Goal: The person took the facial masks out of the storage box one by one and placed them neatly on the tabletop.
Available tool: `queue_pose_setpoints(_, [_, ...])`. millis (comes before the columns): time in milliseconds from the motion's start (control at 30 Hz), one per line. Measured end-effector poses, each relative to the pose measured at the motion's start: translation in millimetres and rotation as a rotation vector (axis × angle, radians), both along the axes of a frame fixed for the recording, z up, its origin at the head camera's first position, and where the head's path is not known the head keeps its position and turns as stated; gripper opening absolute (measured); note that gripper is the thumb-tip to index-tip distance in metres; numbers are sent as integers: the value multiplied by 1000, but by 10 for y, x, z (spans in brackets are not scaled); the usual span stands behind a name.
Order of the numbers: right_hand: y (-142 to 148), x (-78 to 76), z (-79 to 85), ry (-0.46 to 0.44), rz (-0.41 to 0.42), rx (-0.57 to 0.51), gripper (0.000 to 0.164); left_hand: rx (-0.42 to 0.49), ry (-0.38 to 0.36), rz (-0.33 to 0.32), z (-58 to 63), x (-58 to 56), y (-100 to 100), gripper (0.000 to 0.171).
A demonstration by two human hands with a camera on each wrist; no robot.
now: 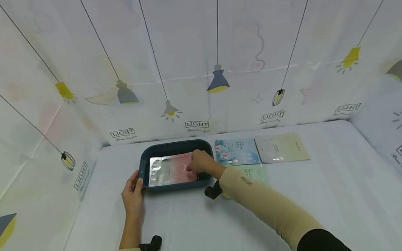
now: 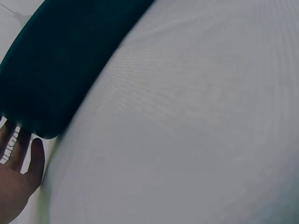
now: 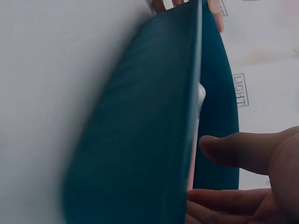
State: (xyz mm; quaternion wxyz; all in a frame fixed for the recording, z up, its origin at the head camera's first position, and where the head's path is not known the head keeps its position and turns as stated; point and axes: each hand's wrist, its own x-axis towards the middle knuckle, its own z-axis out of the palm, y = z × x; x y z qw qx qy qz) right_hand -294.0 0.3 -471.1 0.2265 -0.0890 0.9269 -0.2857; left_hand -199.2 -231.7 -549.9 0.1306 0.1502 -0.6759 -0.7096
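Note:
A dark teal tray (image 1: 178,186) stands toward the back of the table. In it lies a flat pink and silver foil packet (image 1: 170,170). My left hand (image 1: 132,197) holds the tray's left end, thumb near the front corner and fingers around the side; the left wrist view shows this hand (image 2: 18,172) at the tray's end. Over the right part of the tray, my right hand (image 1: 203,162) reaches down to the packet's right edge. In the right wrist view its thumb (image 3: 233,147) stands apart from the fingers, whose tips meet the packet's pink edge.
Right of the tray lie a blue flowered packet (image 1: 237,151) and a beige packet (image 1: 282,148). A pale green packet (image 1: 254,172) lies in front of them, partly hidden by my right sleeve (image 1: 266,206). Behind the white table (image 1: 196,229) hangs a lamp-patterned curtain (image 1: 181,38).

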Motion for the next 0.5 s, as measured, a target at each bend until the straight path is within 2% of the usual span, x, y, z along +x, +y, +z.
queue_pose_setpoints(67, [-31, 9, -15, -17, 16, 24, 35, -3, 4, -2, -3, -2, 4, 42])
queue_pose_setpoints(133, [-51, 24, -17, -28, 20, 27, 31, -14, 3, -1, -4, -3, 9, 42])
queue_pose_setpoints(333, [-59, 54, -17, -14, -13, 44, 18, -38, -12, -5, -5, -13, 6, 42])
queue_pose_setpoints(500, [-77, 59, -31, -16, -26, 45, 17, -29, 1, 5, -16, -13, -3, 42])
